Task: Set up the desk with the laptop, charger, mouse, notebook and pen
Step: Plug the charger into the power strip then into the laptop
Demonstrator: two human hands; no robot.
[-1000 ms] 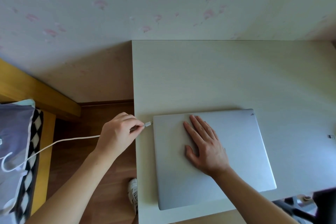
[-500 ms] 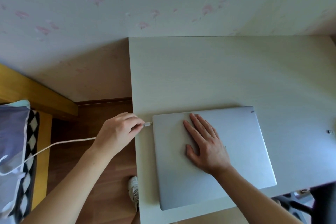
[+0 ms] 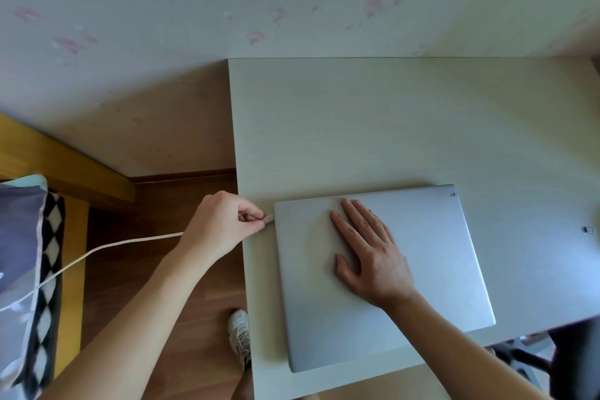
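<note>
The closed laptop (image 3: pixel 383 276) lay on the bench (image 3: pixel 389 123). The right hand (image 3: pixel 373 256), grip spread flat, steadied its lid while the left hand (image 3: pixel 220 227) pinched the charger plug (image 3: pixel 269 219) at its side port.

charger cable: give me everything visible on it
The charger cable is a thin white cord, rubbery-looking, ending in a small pale plug. The left hand pinches the cord just behind the plug, whose tip is at the left edge of the closed silver laptop; whether it is seated cannot be told. From the hand the cord runs left, hanging over the wood floor, then crosses a patterned pillow and leaves the frame.
</note>
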